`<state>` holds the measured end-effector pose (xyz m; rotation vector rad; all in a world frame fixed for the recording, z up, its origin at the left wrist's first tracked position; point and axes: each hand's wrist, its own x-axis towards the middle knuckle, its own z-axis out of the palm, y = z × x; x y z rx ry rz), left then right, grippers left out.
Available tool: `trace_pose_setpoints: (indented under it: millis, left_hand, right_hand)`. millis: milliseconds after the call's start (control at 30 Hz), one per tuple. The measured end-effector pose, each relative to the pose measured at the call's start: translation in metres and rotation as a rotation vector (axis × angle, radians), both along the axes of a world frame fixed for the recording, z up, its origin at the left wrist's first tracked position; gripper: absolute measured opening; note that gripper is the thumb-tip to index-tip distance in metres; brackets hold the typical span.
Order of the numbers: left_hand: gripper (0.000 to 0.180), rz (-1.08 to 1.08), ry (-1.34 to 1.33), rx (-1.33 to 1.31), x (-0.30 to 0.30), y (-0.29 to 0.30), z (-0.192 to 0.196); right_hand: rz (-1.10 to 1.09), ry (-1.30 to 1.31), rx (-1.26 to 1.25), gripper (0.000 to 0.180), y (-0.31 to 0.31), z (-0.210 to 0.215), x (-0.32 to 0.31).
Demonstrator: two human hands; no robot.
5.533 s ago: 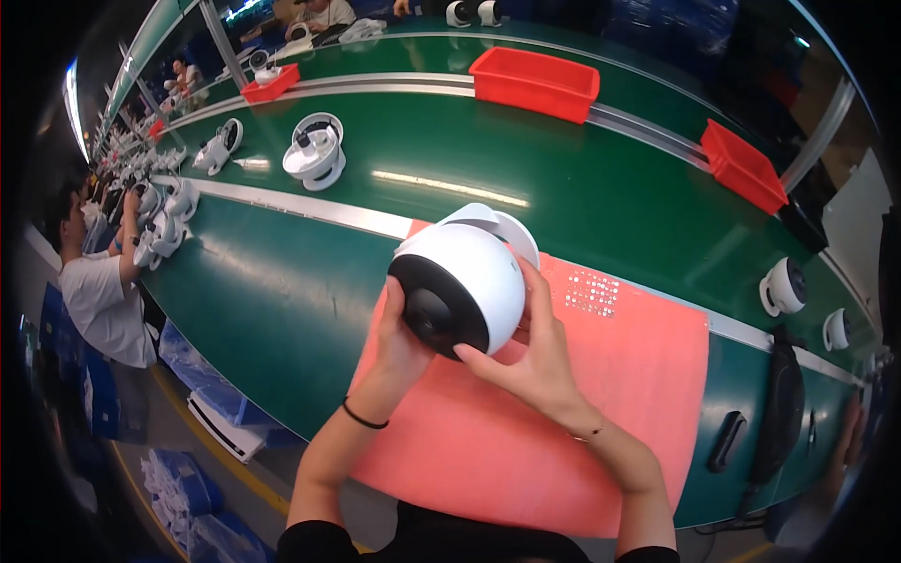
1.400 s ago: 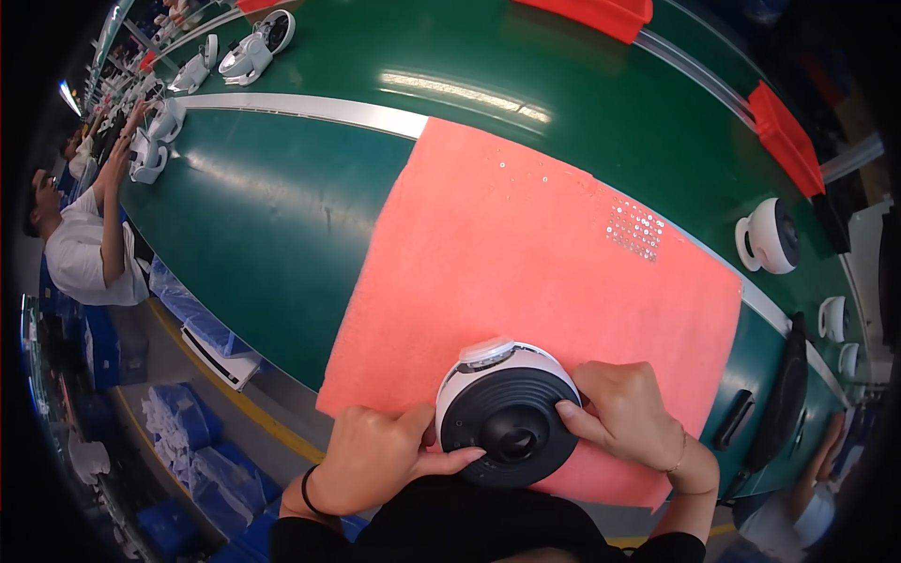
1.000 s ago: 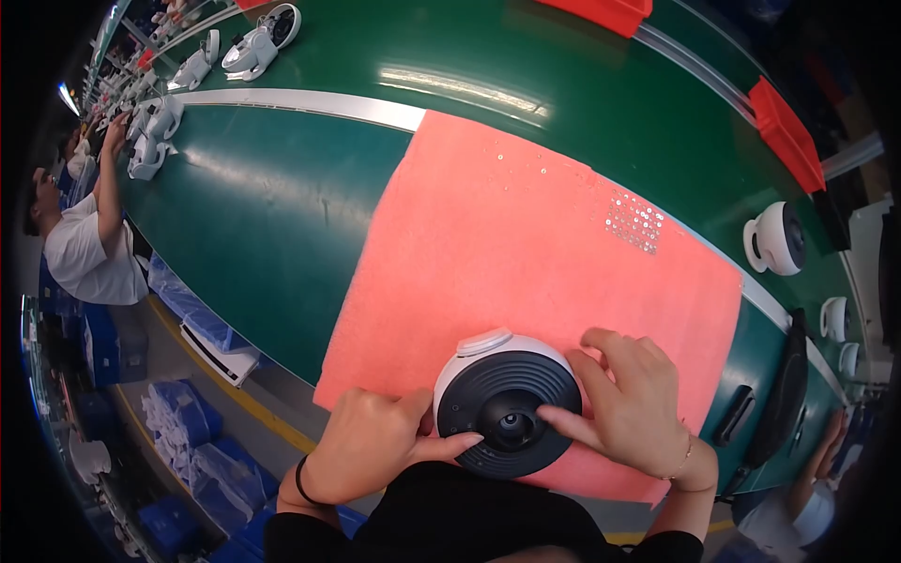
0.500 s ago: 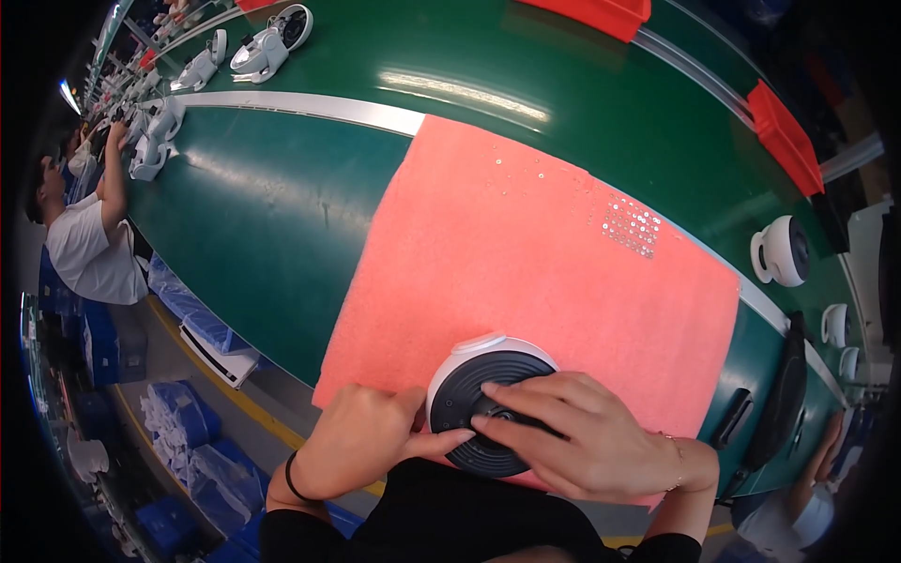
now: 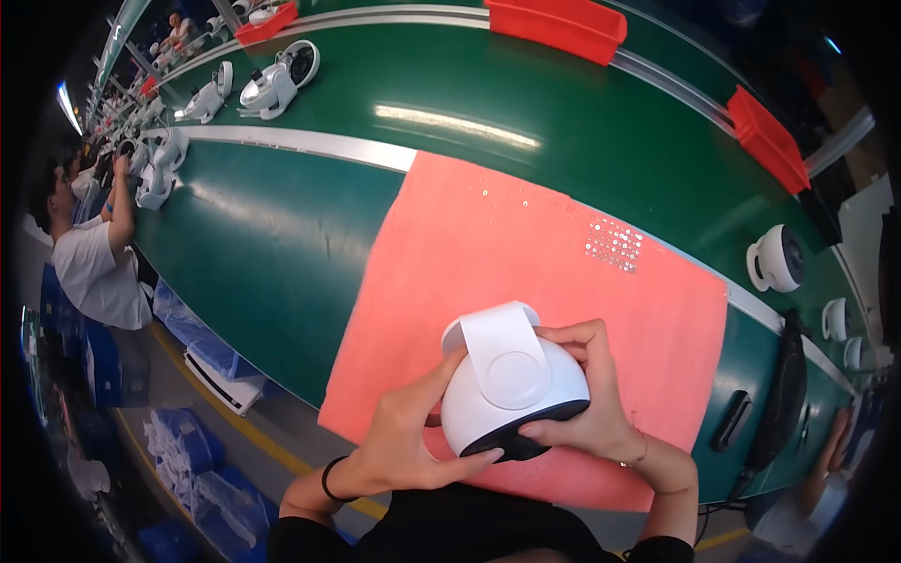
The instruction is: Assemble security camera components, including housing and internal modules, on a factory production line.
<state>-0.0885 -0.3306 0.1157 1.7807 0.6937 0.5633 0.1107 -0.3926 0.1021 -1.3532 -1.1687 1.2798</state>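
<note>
Between my hands is a white rounded device [image 5: 469, 403] with a black front face and a curved white stand arm fixed to its side. It sits over the near part of the pink foam mat [image 5: 469, 253], its black face tilted down toward me. My left hand [image 5: 404, 422] grips the left side, thumb at the lower black edge. My right hand [image 5: 601, 403] holds the right side, thumb on the black rim and fingers behind the shell. Small shiny metal pieces [image 5: 615, 246] lie in rows at the mat's far right, with a few scattered ones farther left.
Similar white devices stand on the green conveyor [image 5: 450, 84], including one [image 5: 777, 258] at right. Red bins [image 5: 558, 28] line its far side. A black pouch [image 5: 784, 399] and a dark handheld object [image 5: 732, 419] lie right of the mat. A co-worker [image 5: 94, 263] works at far left.
The device has turned from its black face showing upward to its white shell and stand arm showing. My hands have shifted from the face to gripping both sides.
</note>
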Motion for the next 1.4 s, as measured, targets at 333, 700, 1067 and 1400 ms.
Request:
trace_pose_setpoints:
  millis: [333,700,1067,1400]
  left_hand:
    - [0.080,-0.074,-0.382,-0.350,0.021,0.075,-0.031]
    - [0.072,0.444,-0.931,-0.630,0.107,0.114,-0.056]
    - [0.059,0.112,-0.746,-0.980,0.140,0.179,-0.050]
    - [0.050,0.399,-1.016,-0.949,0.071,0.231,-0.073]
  right_hand:
    - [-0.129,0.121,0.259,0.088,0.036,0.007,0.012]
    - [-0.421,-0.357,0.622,0.097,0.089,-0.012,0.000]
    - [-0.701,0.888,0.072,0.055,0.151,-0.031,0.134]
    - [-0.968,0.546,0.077,0.069,0.136,-0.061,0.172]
